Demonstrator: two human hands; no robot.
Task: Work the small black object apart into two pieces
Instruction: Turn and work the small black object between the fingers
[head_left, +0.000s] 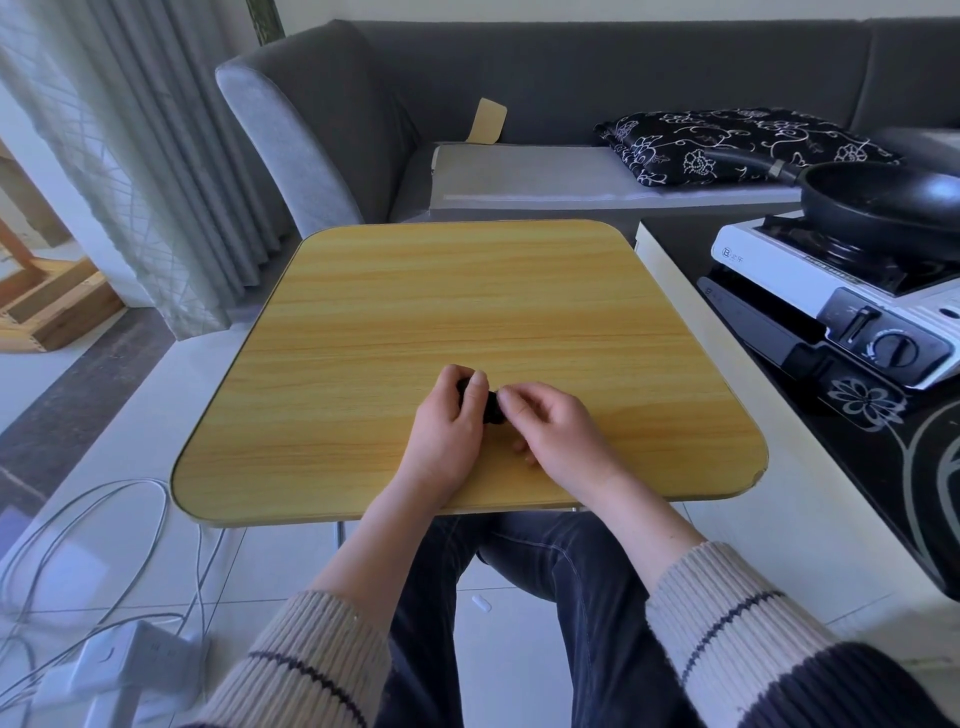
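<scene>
Small black object (485, 402) held just above the wooden desk (415, 312), near its front edge, a bit right of centre. Both hands on it at once.

L hand (449, 431): fingers curled round the obj's left end, thumb laid over the top; a dark bit shows past the fingertips at upper left. Closed grip.

R hand (550, 426): thumb + forefinger pinching the obj's right end, other fingers folded under, tips resting on or just over the desk surface, can't tell which. Hands nearly touching each other, obj mostly hidden betw. them. Can't tell whether it is one piece or already parted; only a dark rounded lump shows.

Forearms come in from the lower frame, striped knit sleeves (727, 613) pushed partway up. Dark trousers below the desk edge.

Surroundings: grey sofa (519, 78) behind the desk, black floral cloth (727, 140) folded on its seat. To the right, portable gas stove (831, 291) w/ black frying pan (883, 202) on the burner. Floor at left: white cables (104, 519) and a power strip (124, 660).
</scene>
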